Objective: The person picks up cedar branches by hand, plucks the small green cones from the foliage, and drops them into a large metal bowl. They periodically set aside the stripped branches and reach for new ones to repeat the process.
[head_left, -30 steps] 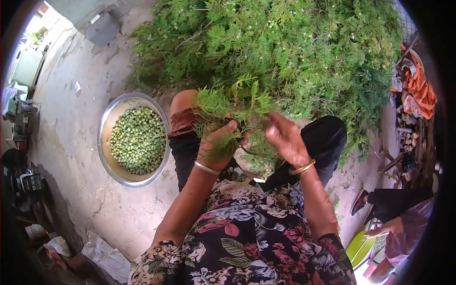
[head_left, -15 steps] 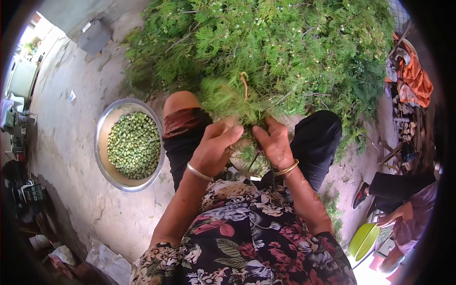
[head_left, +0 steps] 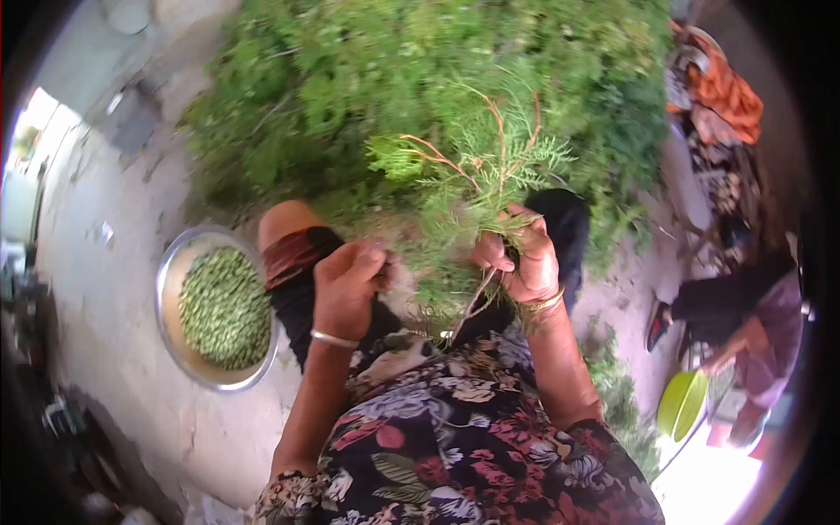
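My right hand (head_left: 527,258), with a gold-coloured bangle, is wrapped round a green leafy sprig (head_left: 499,175) whose bare reddish twigs fan upward and whose stem points down to my lap. My left hand (head_left: 350,284), with a silver bangle, is to the left of the sprig, apart from it. Its fingers are curled together, and whatever they hold is too blurred to make out. A metal bowl (head_left: 165,306) of small green cones (head_left: 226,306) lies on the ground left of my knee.
A large heap of green branches (head_left: 411,61) spreads ahead of my knees. At the right sits another person (head_left: 739,324) beside a green basin (head_left: 682,406). An orange cloth (head_left: 728,96) lies at the upper right, above stacked wood.
My left hand has come off the sprig and moved left and down. My right hand still holds the sprig, now spread out and more upright. The whole view has shifted a little.
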Demonstrator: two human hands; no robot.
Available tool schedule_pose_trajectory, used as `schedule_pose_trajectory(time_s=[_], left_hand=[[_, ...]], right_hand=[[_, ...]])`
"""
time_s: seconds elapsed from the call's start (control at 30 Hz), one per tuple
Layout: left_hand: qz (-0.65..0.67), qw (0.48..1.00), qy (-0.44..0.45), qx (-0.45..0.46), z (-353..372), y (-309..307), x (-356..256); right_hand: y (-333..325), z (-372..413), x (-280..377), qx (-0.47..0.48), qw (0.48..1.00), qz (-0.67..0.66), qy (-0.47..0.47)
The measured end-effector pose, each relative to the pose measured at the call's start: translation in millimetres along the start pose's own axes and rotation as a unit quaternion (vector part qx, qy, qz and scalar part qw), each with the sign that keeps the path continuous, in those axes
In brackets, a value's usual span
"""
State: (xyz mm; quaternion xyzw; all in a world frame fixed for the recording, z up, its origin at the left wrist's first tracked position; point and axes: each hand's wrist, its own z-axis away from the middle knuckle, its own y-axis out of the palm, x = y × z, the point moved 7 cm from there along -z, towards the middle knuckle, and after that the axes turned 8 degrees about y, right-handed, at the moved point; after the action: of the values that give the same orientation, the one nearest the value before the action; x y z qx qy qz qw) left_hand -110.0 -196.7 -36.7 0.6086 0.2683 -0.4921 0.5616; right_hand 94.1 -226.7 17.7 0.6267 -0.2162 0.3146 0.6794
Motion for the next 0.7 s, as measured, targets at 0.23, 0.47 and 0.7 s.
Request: schedule_pose_trajectory(time_s=[0.23, 0.47, 0.7], left_hand=[[0.031, 0.996, -0.077, -0.041, -15.5, -7.7, 46.6], [0.015, 0.991, -0.125, 0.036, -21.5, 17.3, 74.4], [-0.032, 0.983, -0.158, 0.083, -36.1, 44.8, 83.6]], right_hand=[[-72.6, 150.5, 137.3, -0.492, 0.816, 0.215, -0.215], [-205.6, 468.2, 138.6, -0.791, 0.103, 0.593, -0.109], [-219.5, 495.5, 53.5, -0.831, 0.365, 0.4, 0.123]])
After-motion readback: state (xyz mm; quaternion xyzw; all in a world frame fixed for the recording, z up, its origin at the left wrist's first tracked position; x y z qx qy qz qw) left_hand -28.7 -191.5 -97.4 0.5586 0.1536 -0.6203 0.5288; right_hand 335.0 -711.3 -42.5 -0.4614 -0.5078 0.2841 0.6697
